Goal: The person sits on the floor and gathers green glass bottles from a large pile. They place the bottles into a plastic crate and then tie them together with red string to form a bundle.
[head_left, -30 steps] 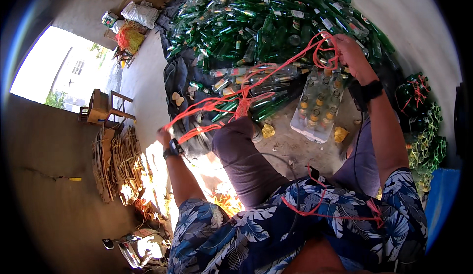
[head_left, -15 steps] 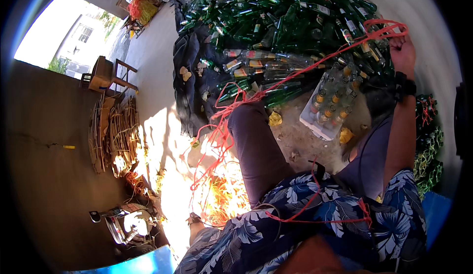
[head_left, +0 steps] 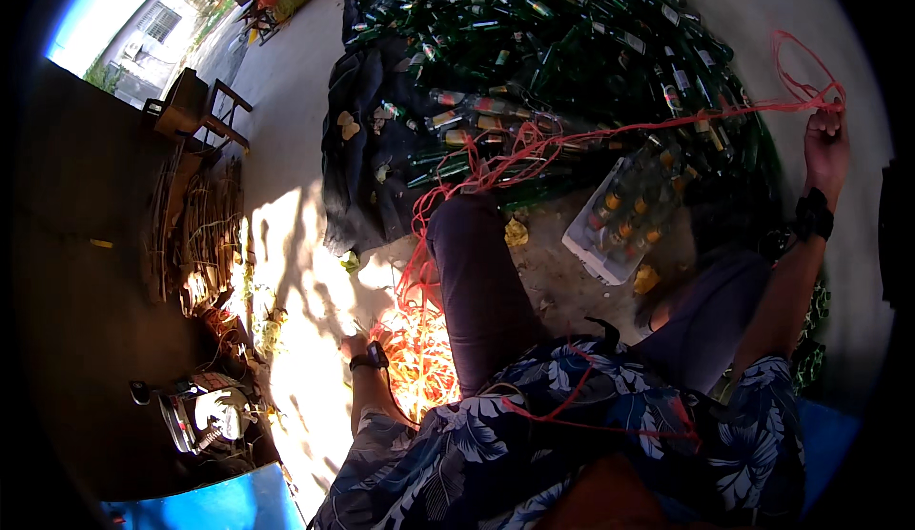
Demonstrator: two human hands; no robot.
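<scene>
My right hand (head_left: 827,141), raised at the far right, is closed around red plastic twine (head_left: 667,125). Loops of it stick up above the fist, and the strand runs left in front of the bottles to loose coils over my left knee. From there it drops into a bright, sunlit heap of red and yellow twine (head_left: 415,363). Beside that heap is my left hand (head_left: 355,347), low at the left; glare hides its fingers. Between my knees a white tray (head_left: 589,261) sits tilted, with several clear bottles (head_left: 629,208) in it.
A large pile of green bottles (head_left: 562,34) covers a black sheet (head_left: 367,187) ahead. Tied stacks of flat brown bundles (head_left: 205,225), a wooden chair (head_left: 214,115) and a metal device with a white pan (head_left: 219,414) stand left. Netted green bottles (head_left: 815,339) lie at right.
My right hand has moved right and slightly down, drawing the red twine out longer. My left hand has moved up beside the twine heap. The view has shifted a little.
</scene>
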